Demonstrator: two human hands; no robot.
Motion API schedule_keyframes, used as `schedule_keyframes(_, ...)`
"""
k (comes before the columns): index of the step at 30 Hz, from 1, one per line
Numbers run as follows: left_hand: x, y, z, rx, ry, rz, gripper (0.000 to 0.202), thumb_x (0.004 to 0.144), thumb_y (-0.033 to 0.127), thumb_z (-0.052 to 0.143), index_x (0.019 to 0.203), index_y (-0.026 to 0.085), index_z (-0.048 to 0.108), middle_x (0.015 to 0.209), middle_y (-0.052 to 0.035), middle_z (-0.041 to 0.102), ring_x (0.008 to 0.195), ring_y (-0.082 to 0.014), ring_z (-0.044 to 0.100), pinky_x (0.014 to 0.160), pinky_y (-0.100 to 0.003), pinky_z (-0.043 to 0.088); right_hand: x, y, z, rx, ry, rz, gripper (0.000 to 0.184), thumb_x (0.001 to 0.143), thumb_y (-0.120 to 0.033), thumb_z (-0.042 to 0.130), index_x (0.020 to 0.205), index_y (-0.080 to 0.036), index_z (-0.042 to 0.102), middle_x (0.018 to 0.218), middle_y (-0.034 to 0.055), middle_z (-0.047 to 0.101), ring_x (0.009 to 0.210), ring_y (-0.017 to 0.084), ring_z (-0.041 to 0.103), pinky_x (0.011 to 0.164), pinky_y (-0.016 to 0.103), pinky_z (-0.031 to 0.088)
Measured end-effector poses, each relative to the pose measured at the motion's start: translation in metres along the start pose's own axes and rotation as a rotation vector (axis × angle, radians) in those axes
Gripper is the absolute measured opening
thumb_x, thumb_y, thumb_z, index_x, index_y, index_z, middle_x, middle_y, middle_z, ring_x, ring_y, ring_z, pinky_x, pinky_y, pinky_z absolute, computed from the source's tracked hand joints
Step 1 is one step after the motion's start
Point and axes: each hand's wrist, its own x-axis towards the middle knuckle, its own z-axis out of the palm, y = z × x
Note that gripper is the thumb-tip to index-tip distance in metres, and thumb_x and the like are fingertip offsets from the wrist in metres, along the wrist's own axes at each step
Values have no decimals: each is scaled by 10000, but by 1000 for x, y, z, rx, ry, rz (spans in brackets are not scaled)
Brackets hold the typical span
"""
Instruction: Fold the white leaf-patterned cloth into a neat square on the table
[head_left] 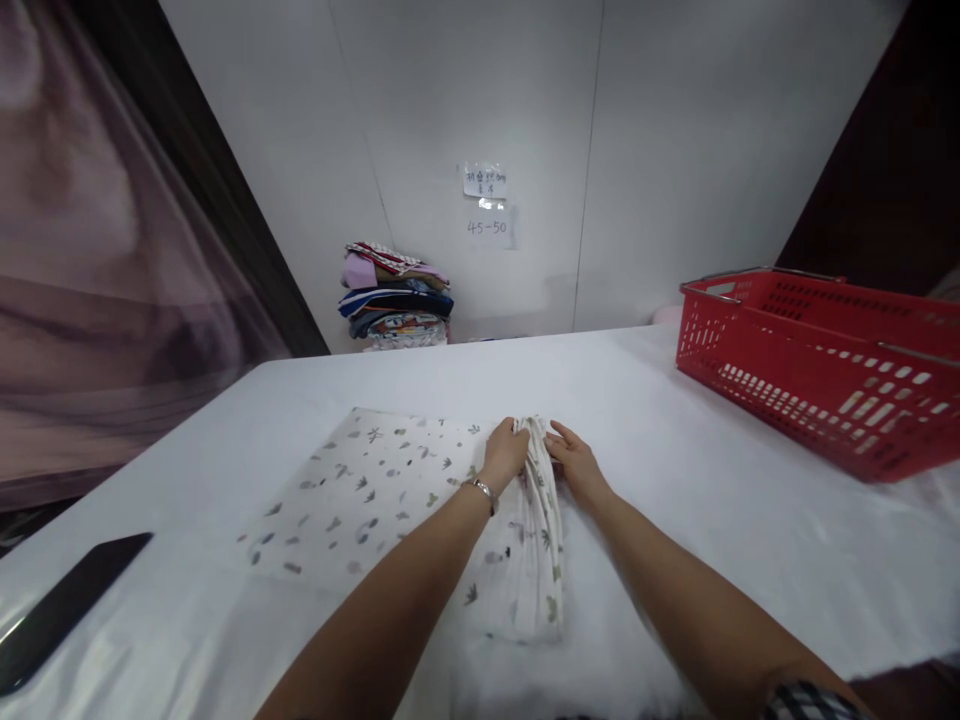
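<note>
A white cloth (375, 490) printed with small leaves and other grey-green motifs lies spread flat on the white-covered table. Its right part is bunched into narrow lengthwise folds. My left hand (505, 452), with a metal band at the wrist, is closed on the far end of these folds, thumb and fingers pinching the fabric. Just right of the folds is my right hand (576, 462), its fingers stretched and apart, the tips at the cloth's edge. Whether those fingertips press on the fabric is hard to see.
A red plastic basket (810, 370) with metal handles stands on the table (720, 540) at the right. Folded fabrics (397, 298) are stacked by the back wall, beside paper labels (487, 205). A black phone-like slab (71, 610) lies front left; a pinkish curtain (97, 280) hangs left.
</note>
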Motion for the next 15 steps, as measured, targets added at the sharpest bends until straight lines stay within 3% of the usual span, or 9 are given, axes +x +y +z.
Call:
schedule_keyframes(4,1,4,-1,-40,-26,-34,149,780,319,486,761,179,536,775,-43,633,725,-167,575,617,-250,402,-1,-2,2,-15,-8,-8,480,624,-266,730,1073,-223,564,1046,53,666,784,181,646,622,285,494)
schedule_keyframes(8,6,8,0,-49,-48,-90,354,720,480,575,877,166,539,867,-77,651,809,-197,602,652,-255,425,-5,-7,10,-55,-29,-54,477,608,-263,735,1058,-228,579,1000,35,676,742,170,641,644,297,493)
schedule_keyframes(10,9,9,0,-27,-52,-114,384,712,486,582,906,158,536,896,-93,651,827,-206,606,651,-256,433,-7,-9,12,-77,-24,-77,476,600,-257,736,1050,-229,581,981,27,680,733,161,635,644,290,491)
schedule_keyframes(15,15,5,2,-75,-85,-140,244,780,388,494,867,166,550,889,-92,655,782,-184,613,591,-237,442,-3,-7,6,-70,2,-23,451,601,-270,729,1028,-233,586,1011,38,673,759,169,633,589,270,477)
